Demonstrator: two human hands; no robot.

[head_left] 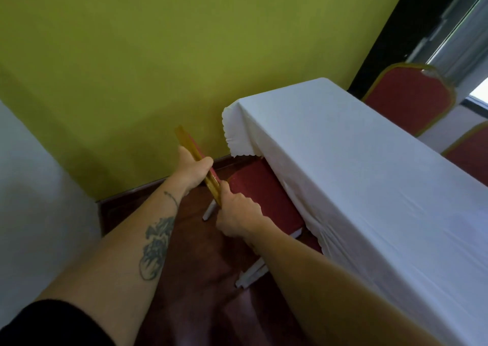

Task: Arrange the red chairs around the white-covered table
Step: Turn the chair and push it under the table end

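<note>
We clamp both the left hand [194, 170] and right hand [237, 217], fingers wrapped tight, on the gold-edged back of the red chair [264, 197], steering its seat under the white-covered counter's [356, 160] near end.

Dim, soft daylight from window [464, 42] at 2 o'clock; whole frame slightly blurred, wide-angle bend at edges, shadow on green wall [118, 134] at 9.

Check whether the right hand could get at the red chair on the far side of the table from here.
Probably not. The right hand is shut on the near chair's backrest, as is the left hand, and the white-covered table lies between them and the far red chair.
</note>
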